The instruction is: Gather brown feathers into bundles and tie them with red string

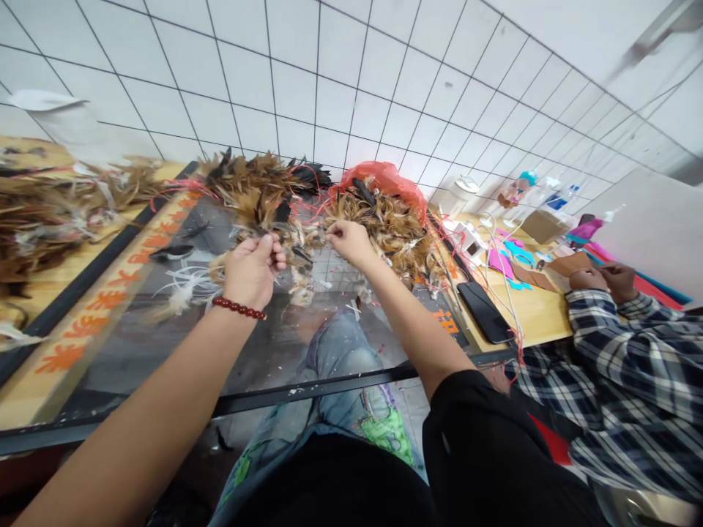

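Head camera view: both bare hands are up over the clear, dark-edged tabletop (143, 359), among loose feathers. The left hand (251, 272), with a dark red bead bracelet (239, 308) at its wrist, is curled in, thumb pressed down against the bent index finger and the other fingers folded loosely. Just beyond its fingertips stands a fluffy tuft of golden-brown feathers (255, 208); whether the fingers have hold of its base, I can't make out from here. The right hand (351, 243) has thumb and index finger brought together in a pinch, the rest tucked behind; anything between them is too small to tell. It sits just beside a big heap of tan and brown feathers (403, 238), which lies in front of a crumpled red plastic bag (384, 178).

Wispy white feathers (190, 284) lie near the left wrist, and thin red strings (307, 208) tangle beyond the hands. Off to the right, a black phone (485, 312) lies near the table's corner, and past it a person in a plaid shirt (637, 351) has both hands (603, 281) at a flat brown piece (571, 264).
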Demonstrator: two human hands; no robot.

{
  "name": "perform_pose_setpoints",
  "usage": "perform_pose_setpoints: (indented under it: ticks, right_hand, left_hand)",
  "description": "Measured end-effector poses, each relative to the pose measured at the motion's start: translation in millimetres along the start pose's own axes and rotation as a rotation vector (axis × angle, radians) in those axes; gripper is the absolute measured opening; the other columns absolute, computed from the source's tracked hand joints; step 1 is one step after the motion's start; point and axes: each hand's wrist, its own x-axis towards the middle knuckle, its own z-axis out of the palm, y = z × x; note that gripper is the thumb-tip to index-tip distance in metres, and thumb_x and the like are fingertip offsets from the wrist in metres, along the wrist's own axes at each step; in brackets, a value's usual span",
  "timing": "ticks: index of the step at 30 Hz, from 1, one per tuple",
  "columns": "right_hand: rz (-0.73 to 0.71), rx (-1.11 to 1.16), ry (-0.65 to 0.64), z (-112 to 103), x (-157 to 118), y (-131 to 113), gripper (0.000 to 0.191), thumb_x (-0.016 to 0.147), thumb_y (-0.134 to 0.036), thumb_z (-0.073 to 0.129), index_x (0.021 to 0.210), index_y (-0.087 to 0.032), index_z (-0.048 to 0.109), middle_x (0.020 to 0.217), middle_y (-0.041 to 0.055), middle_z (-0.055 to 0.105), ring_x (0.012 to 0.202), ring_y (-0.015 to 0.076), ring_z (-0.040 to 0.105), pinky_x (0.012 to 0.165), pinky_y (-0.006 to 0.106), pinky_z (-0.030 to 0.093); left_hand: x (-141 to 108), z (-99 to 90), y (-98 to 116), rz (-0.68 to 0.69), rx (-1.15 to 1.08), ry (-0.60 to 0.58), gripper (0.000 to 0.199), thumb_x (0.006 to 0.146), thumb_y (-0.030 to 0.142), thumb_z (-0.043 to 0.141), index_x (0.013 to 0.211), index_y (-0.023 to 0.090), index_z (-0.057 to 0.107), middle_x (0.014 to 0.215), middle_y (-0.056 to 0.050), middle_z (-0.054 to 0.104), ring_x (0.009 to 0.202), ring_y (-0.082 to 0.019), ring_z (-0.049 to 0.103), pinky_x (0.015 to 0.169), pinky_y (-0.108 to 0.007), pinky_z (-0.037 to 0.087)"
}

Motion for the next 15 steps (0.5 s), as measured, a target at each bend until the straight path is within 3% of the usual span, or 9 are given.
perform_pose_setpoints:
  ticks: [4, 9, 12, 15]
  right_hand:
    - [-0.003, -0.307, -0.091, 25.3, 16.5, -13.1, 0.013, 0.082, -0.020, 0.060, 0.087, -0.018, 0.072, 0.095, 0.0094, 0.074, 0.098, 0.0232, 0.067, 0.089, 0.031, 0.048]
    - [0.142, -0.269, -0.140, 48.0, 37.6, -27.1, 0.024, 0.085, -0.038, 0.060, 0.085, -0.018, 0.072, 0.098, 0.0138, 0.074, 0.096, 0.0255, 0.068, 0.083, 0.033, 0.050]
    - [0.170, -0.142, -0.183, 45.2, 41.5, -24.5, 0.012, 0.076, -0.028, 0.070, 0.071, -0.017, 0.068, 0.081, 0.0081, 0.072, 0.085, 0.0213, 0.068, 0.079, 0.030, 0.051]
    - [0.286, 0.290, -0.119, 28.1, 29.4, -16.5, 0.014, 0.076, -0.021, 0.068, 0.064, -0.017, 0.061, 0.057, -0.0013, 0.062, 0.058, 0.0114, 0.060, 0.063, 0.021, 0.049]
  left_hand:
    - [1.6, -2.0, -5.9, 0.026, -0.013, 0.086, 0.014, 0.085, 0.012, 0.059, 0.071, 0.014, 0.060, 0.057, 0.003, 0.055, 0.047, -0.006, 0.050, 0.044, -0.016, 0.038]
    - [5.6, -6.5, -6.2, 0.078, -0.040, 0.163, 0.015, 0.085, 0.014, 0.060, 0.070, 0.014, 0.060, 0.056, 0.004, 0.056, 0.047, -0.006, 0.050, 0.045, -0.017, 0.038]
    - [6.8, -8.1, -6.0, 0.054, -0.031, 0.174, 0.011, 0.081, 0.017, 0.065, 0.071, 0.014, 0.061, 0.056, 0.005, 0.055, 0.047, -0.006, 0.050, 0.045, -0.017, 0.038]
    - [5.2, -8.6, -7.6, 0.010, -0.047, 0.160, 0.012, 0.077, 0.019, 0.071, 0.072, 0.014, 0.062, 0.056, 0.005, 0.056, 0.047, -0.006, 0.050, 0.045, -0.016, 0.039]
